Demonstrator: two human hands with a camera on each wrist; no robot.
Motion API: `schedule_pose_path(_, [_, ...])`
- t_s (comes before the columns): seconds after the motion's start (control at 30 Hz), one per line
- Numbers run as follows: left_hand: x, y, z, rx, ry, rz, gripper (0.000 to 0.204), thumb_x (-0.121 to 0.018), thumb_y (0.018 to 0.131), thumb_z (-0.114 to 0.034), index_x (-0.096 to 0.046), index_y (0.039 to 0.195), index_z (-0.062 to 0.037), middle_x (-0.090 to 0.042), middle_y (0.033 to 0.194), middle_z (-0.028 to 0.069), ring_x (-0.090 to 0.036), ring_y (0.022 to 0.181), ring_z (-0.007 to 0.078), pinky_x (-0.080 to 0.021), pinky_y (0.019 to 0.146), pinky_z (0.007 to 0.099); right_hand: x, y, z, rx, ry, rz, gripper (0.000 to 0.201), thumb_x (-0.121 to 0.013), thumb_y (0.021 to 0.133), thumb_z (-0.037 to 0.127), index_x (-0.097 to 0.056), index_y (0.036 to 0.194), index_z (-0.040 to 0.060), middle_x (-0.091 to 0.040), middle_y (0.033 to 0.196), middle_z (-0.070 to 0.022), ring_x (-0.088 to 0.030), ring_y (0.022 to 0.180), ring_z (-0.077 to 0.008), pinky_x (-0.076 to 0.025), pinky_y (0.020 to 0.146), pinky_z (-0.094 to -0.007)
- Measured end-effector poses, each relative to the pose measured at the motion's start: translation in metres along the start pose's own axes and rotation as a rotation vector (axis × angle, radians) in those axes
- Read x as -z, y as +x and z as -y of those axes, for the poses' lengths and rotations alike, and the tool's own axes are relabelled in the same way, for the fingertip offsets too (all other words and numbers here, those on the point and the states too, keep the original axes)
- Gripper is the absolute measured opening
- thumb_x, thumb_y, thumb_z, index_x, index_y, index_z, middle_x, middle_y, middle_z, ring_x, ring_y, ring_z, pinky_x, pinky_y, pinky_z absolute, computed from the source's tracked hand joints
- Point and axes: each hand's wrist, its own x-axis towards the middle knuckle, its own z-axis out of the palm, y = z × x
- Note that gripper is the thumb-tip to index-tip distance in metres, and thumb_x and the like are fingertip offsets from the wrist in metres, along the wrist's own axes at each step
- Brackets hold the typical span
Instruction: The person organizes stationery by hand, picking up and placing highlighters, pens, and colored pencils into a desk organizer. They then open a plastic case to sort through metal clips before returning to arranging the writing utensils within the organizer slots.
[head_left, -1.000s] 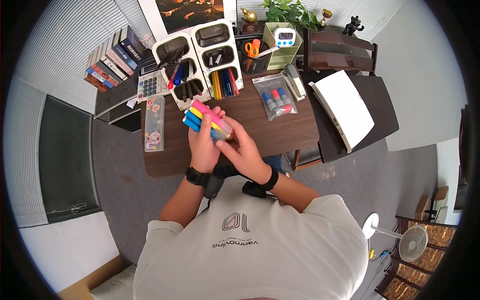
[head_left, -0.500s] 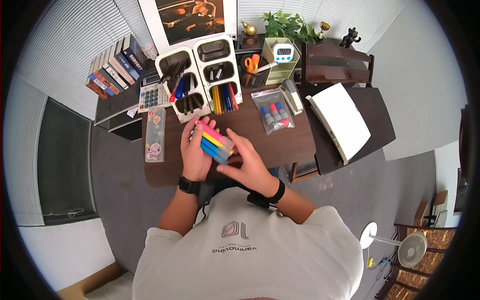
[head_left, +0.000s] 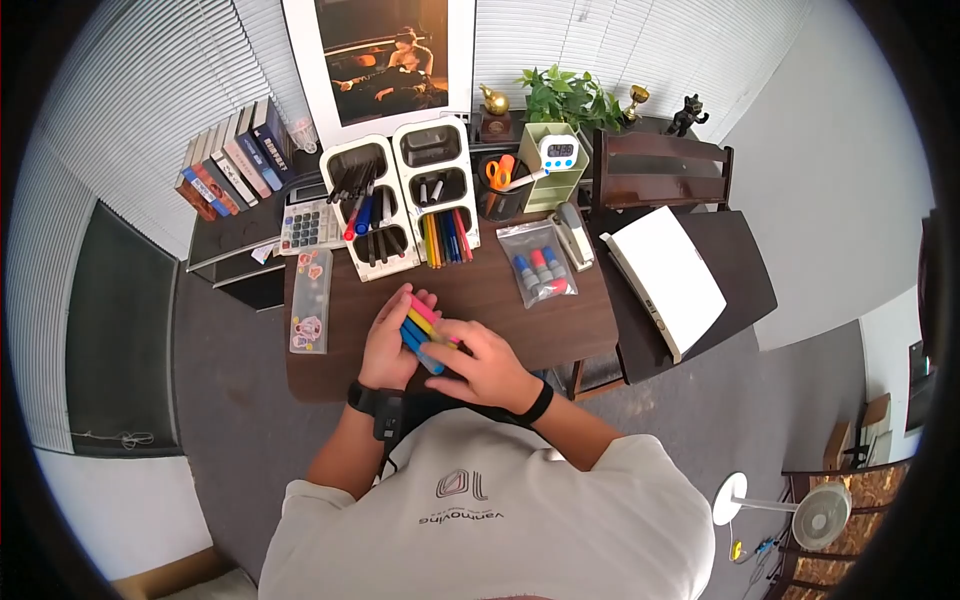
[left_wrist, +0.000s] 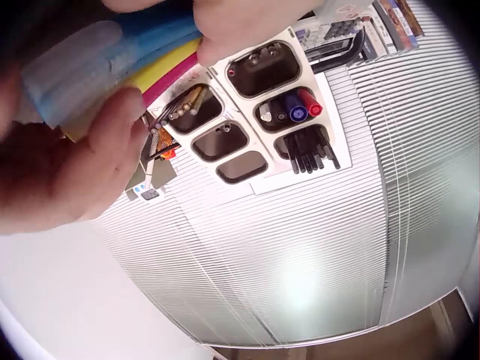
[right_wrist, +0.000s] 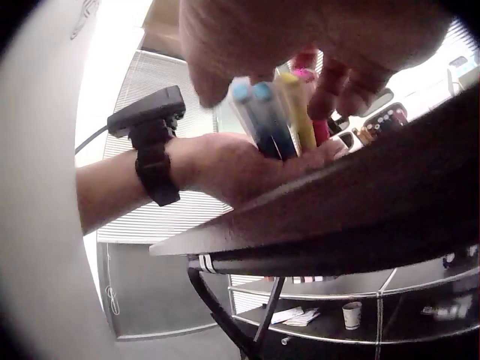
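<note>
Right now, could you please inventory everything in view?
Markers: several, blue, yellow, pink, in hands
Table: one, brown, centre
Trays: two, white, table
Pens: several, mixed, left tray
Pencils: several, mixed, right tray
Bag: one, clear, table right
Stapler: one, grey, beside bag
Pencil case: one, clear, table left
Calculator: one, pale, left
Cup: one, black, table
Scissors: one, orange, cup
Holder: one, green, back
Timer: one, white, holder
Plant: one, green, back
Trophy: one, gold, back
Books: several, mixed, left
Picture: one, dark, back
Chair: one, brown, right
Box: one, white, right
Fan: one, white, right
Left hand: one, bare, holding markers
Right hand: one, bare, over markers
</note>
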Motion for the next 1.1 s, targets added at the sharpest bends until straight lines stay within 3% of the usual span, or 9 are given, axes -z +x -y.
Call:
schedule_pose_path(0.1, [0.005,0.003,0.005,-0.003,0.01,-0.012,0.028,-0.063,0.105,-0.012,-0.059,0.131,-0.0044,-0.067,0.12,0.0147,-0.066,0.116,0.0288,-0.056,0.1,0.0461,0.005,0.001,-0.007,0.003,-0.091,0.081,0.048,-0.085,0.078,0.03,-0.069,0.122,0.0158,-0.059,0.126,-0.0087,-0.066,0.1,-0.029,-0.057,0.083,-0.0413])
schedule_pose_path(0.33, [0.002,0.001,0.02,-0.026,0.007,-0.013,0.03,-0.061,0.106,-0.017,-0.057,0.133,-0.0043,-0.066,0.124,0.0149,-0.064,0.119,0.0274,-0.054,0.102,0.0432,0.004,0.016,-0.007,0.048,-0.168,0.001,0.04,-0.081,0.074,0.019,-0.071,0.112,0.013,-0.063,0.118,-0.0066,-0.066,0.088,-0.0262,-0.058,0.075,-0.0373])
schedule_pose_path(0.53, [-0.014,-0.025,-0.008,0.094,-0.071,0.167,0.04,-0.054,0.109,-0.033,-0.054,0.14,-0.0065,-0.063,0.131,0.013,-0.06,0.124,0.0252,-0.046,0.111,0.0421,0.017,0.033,-0.024,0.099,-0.035,-0.163,0.032,-0.079,0.077,0.017,-0.072,0.108,0.0105,-0.065,0.114,-0.0065,-0.07,0.094,-0.0283,-0.06,0.078,-0.0387])
schedule_pose_path(0.63, [-0.027,-0.031,-0.018,0.059,-0.122,0.186,0.041,-0.054,0.109,-0.034,-0.053,0.14,-0.0071,-0.063,0.131,0.0125,-0.061,0.124,0.0255,-0.047,0.111,0.0422,0.023,0.048,-0.016,0.13,-0.061,-0.117,0.033,-0.079,0.078,0.014,-0.071,0.11,0.0084,-0.066,0.109,-0.0078,-0.071,0.097,-0.0292,-0.061,0.077,-0.0384])
schedule_pose_path(0.87, [-0.002,-0.009,-0.014,-0.024,-0.117,0.013,0.035,-0.06,0.107,-0.024,-0.052,0.136,-0.0084,-0.063,0.124,0.0115,-0.061,0.12,0.0239,-0.052,0.103,0.041,-0.007,0.033,-0.007,0.065,-0.034,0.046,0.041,-0.08,0.084,0.017,-0.068,0.123,0.0102,-0.061,0.125,-0.0117,-0.067,0.107,-0.0316,-0.059,0.085,-0.0405])
schedule_pose_path(1.07, [0.008,-0.008,0.003,-0.09,-0.093,0.056,0.037,-0.058,0.108,-0.029,-0.053,0.139,-0.0094,-0.063,0.125,0.0101,-0.062,0.119,0.0236,-0.051,0.104,0.0418,-0.014,0.013,-0.002,-0.054,0.026,0.06,0.044,-0.078,0.088,0.018,-0.066,0.13,0.009,-0.057,0.135,-0.0163,-0.065,0.116,-0.0356,-0.057,0.093,-0.0419])
schedule_pose_path(1.1, [0.007,-0.008,0.003,-0.09,-0.093,0.055,0.037,-0.058,0.108,-0.029,-0.053,0.139,-0.0094,-0.063,0.125,0.0101,-0.062,0.119,0.0236,-0.051,0.104,0.0418,-0.014,0.012,-0.001,-0.152,0.094,0.024,0.041,-0.075,0.091,0.017,-0.065,0.13,0.0082,-0.054,0.139,-0.0181,-0.062,0.121,-0.0365,-0.054,0.099,-0.0424])
